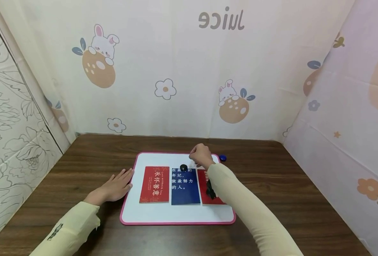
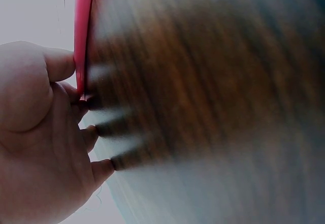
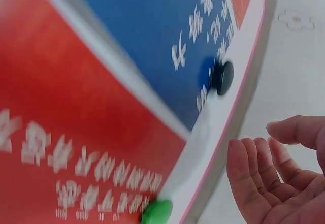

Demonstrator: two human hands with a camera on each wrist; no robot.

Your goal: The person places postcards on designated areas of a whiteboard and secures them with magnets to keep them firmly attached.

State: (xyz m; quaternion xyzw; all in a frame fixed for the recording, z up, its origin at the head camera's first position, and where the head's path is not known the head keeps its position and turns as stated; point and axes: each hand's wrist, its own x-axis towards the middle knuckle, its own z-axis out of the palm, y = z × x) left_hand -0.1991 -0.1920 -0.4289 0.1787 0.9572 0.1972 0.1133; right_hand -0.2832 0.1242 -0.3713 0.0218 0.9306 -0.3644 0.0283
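A white magnetic board (image 1: 179,215) with a pink rim lies on the table. On it are a red card (image 1: 155,185), a blue card (image 1: 185,192) and a second red card (image 1: 213,199), partly hidden by the right arm. A black magnet (image 3: 222,77) sits at the blue card's top edge, a green magnet (image 3: 157,212) at the second red card's edge. My left hand (image 1: 116,185) rests flat, its fingers touching the board's left rim. Above the board's far right part is my right hand (image 1: 201,155), fingers bent, thumb apart from them, nothing between.
A blue magnet (image 1: 222,158) lies on the brown wooden table (image 1: 291,199) just beyond the board's far right corner. Behind the table hangs a printed curtain (image 1: 189,117), with more curtain along both sides.
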